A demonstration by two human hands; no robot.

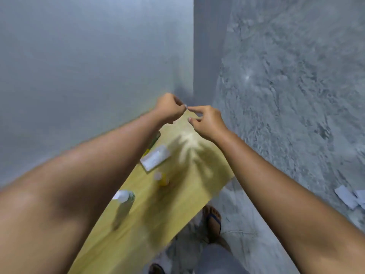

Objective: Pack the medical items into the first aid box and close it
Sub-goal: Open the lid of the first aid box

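Both of my hands are raised above the far end of a yellow wooden table (177, 204). My left hand (169, 109) has its fingers curled and pinched together, and nothing shows in it. My right hand (205, 121) has its fingers apart, its index fingertip touching the left hand's fingertips. Below them on the table lies a flat white packet (156, 158). Nearer me stand a small yellow bottle with a white cap (163, 178) and a clear bottle with a white cap (125, 196). A green and yellow item (153, 142) is mostly hidden under my left forearm. The view is blurred.
A grey wall runs along the table's left side and meets a corner behind my hands. Rough grey concrete floor lies to the right, with white papers (347, 196) on it. My sandalled foot (214, 220) stands beside the table's right edge.
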